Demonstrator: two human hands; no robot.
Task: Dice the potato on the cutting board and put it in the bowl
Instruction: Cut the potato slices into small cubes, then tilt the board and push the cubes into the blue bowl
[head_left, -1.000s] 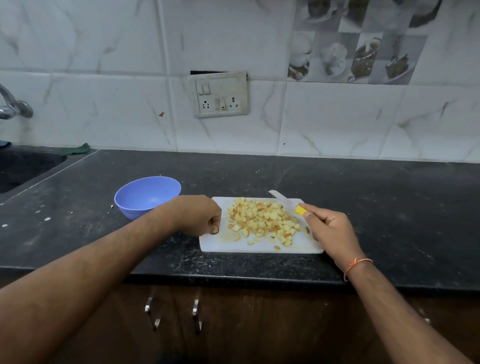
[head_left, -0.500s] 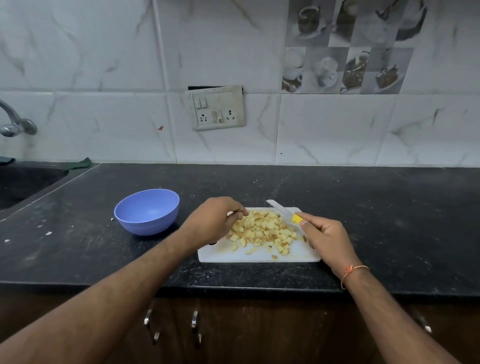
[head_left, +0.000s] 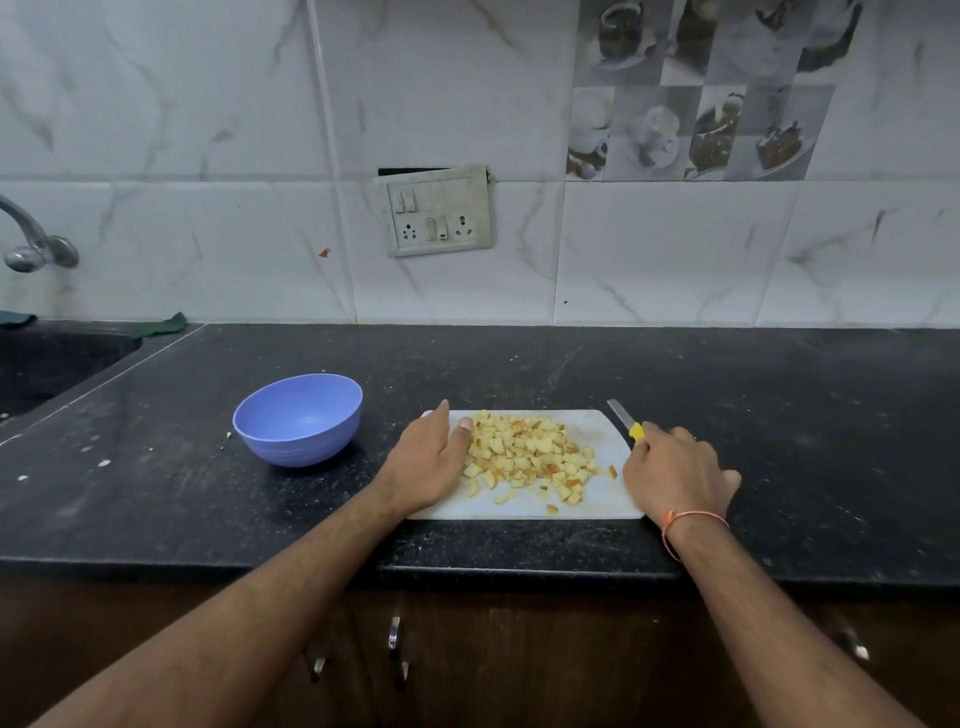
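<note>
Working down from the counter (head_left: 779, 415): your board (head_left: 597, 506) carries the diced potato (head_left: 524, 454), the bowl (head_left: 298, 418) waits left. Your flat, released left hand (head_left: 428, 462) touches the pile; your right hand (head_left: 675, 470) grasps the knife (head_left: 628, 423). Sweep gently, keeping dice together.

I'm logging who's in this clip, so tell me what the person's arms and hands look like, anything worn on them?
Both forearms are bare, with no sleeves in view and no gloves. The left hand shows no ring, watch or band. The right hand is also bare, but its wrist carries a thin orange thread bracelet, tied with a small knot on the inner side.
</note>
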